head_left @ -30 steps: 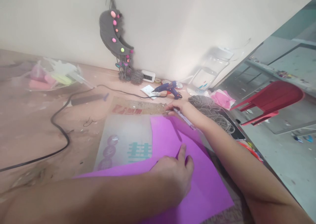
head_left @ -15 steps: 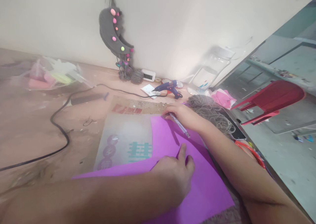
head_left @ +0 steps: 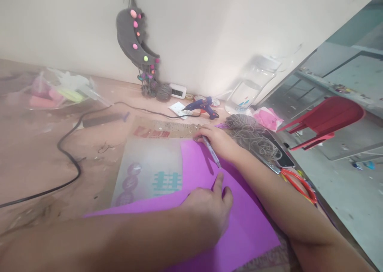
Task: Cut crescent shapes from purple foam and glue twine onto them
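Purple sheet (head_left: pixel 251 224): lies flat on the tabletop (head_left: pixel 36 152) right in front of the person, with both forearms reaching across it.
Left hand (head_left: pixel 209 212): rests palm down near the middle of the purple sheet. Its grip is open and has hold of nothing, the fingers lying loosely on the surface.
Right hand (head_left: pixel 217 138): sits at the sheet's far corner, its grip closed around a pen.
Pen (head_left: pixel 211 152): the barrel slants back toward the person over the purple sheet. The writing end is tucked under the fingertips at the far edge, and I cannot tell whether it touches.
Plastic sheet (head_left: pixel 149 172): cloudy, printed with round purple marks and a teal figure. It lies just left of the purple sheet and partly under it.
Cardboard (head_left: pixel 161 130): a worn brown piece with red print, showing beyond the plastic sheet.
Twine (head_left: pixel 251 134): a loose grey-brown tangle just beside the right hand.
Scissors (head_left: pixel 299 182): red handles, near the tabletop's right edge beside the right forearm.
Glue gun (head_left: pixel 201 105): blue, lying beyond the cardboard near the wall.
Cable (head_left: pixel 68 156): black, curving across the left of the tabletop.
Crescent ornament (head_left: pixel 134 40): grey with coloured beads, hanging on the wall.
Red chair (head_left: pixel 326 120): plastic, off to the right past the tabletop.
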Demonstrator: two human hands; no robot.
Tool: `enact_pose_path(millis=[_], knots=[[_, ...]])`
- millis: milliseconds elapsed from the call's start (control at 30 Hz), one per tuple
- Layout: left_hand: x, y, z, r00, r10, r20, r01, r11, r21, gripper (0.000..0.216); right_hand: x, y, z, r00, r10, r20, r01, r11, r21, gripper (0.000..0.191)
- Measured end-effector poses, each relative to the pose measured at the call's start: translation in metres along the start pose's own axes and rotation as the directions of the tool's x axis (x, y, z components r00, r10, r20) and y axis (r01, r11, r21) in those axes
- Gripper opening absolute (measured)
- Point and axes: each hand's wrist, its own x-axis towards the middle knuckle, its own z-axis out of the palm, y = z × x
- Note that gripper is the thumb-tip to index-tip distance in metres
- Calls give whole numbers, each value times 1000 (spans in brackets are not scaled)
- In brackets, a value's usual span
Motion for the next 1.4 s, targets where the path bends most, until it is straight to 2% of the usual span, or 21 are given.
enact_pose_path(millis=[100,167,233,333,467,567,633,700,767,833,867,900,967,1000,1067,1200,1300,1400], knots=[[0,0,2,999,24,-39,-23,1000,12,48,1,-2,-5,998,7,69,-10,999,42,12],[0,1,1,1000,11,-28,-11,1000,-5,50,1,-2,-11,988,6,152,-16,997,69,9],[1,1,-1,1000,-8,-4,8,1000,-24,52,0,-2,-14,986,-2,167,-6,999,52,9],[1,2,0,1000,11,-3,-11,1000,0,47,-2,-2,-5,998,-24,64,25,1000,-8,13],[-1,1,6,995,-7,-95,9,1000,21,46,0,4,16,998,-19,-59,18,1000,-4,17],[-3,-1,6,993,-5,-116,8,1000,22,49,4,14,22,981,87,-171,-81,996,40,11],[-3,-2,4,995,-15,-103,17,1000,21,51,5,18,19,940,212,-268,-179,973,143,11],[-4,-2,2,994,-9,-107,11,1000,18,52,4,17,12,888,364,-282,-232,883,407,25],[-4,-2,3,992,0,-129,1,1000,14,52,2,9,5,885,440,-155,-234,707,668,46],[-4,-3,5,989,-1,-148,3,1000,12,51,-1,0,3,924,370,96,-285,501,817,62],[-4,-3,7,988,-6,-157,8,1000,14,51,-2,-5,4,931,319,179,-309,426,850,64],[-4,-2,9,986,-12,-164,15,1000,15,51,-2,-8,7,936,287,205,-307,377,874,62],[-4,-2,12,984,-18,-179,21,1000,16,54,-3,-12,16,950,289,118,-213,327,921,51],[-4,-2,13,983,-21,-182,25,1000,16,54,-3,-12,20,952,304,32,-144,354,924,46],[-3,-2,11,986,-12,-167,16,1000,20,54,-3,-11,25,949,303,-84,-75,479,874,42],[-2,-2,-3,999,-30,-31,30,999,9,56,0,-8,25,936,312,-165,-151,776,612,40],[0,-1,-6,998,-52,43,53,998,-19,57,6,-10,24,910,379,-167,-244,816,525,35],[0,0,5,999,-30,-34,29,999,-27,52,11,-12,28,887,436,-154,-298,794,530,30]])
